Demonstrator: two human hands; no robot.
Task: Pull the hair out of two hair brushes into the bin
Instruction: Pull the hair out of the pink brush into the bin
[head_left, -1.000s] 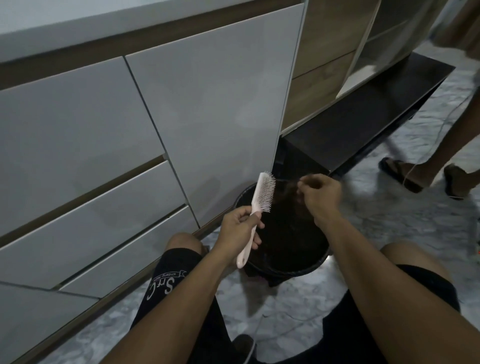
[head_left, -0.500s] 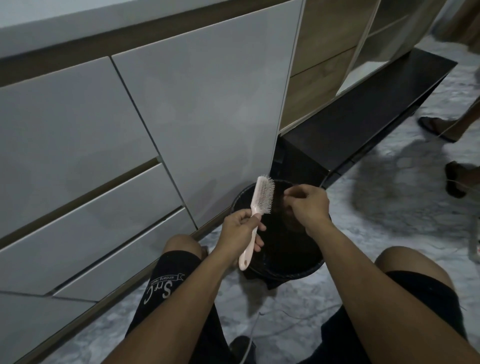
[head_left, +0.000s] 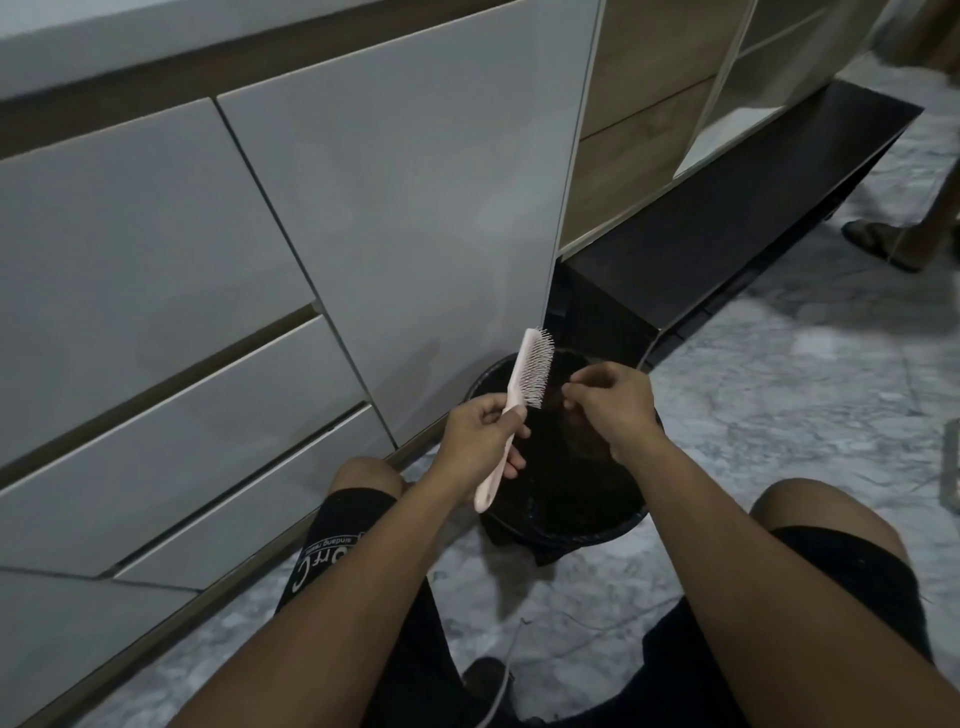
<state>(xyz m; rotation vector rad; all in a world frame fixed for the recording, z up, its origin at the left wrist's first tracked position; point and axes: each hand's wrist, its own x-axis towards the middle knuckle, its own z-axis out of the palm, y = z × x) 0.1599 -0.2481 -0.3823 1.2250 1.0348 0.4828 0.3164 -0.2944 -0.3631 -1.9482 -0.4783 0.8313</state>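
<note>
Pink plastic hairbrush (head_left: 519, 405) stands tilted over the black bin (head_left: 566, 525), its handle gripped in the left hand (head_left: 480, 441), bristles facing the right hand (head_left: 615, 402), whose fingertips pinch faint hair strands, probably so they drop straight in.

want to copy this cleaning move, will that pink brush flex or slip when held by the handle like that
The pink brush looks like hard plastic, so probably stiff and light. The left hand holds it upright by the narrow handle alone. That smooth handle may twist when the right hand tugs hair.
</note>
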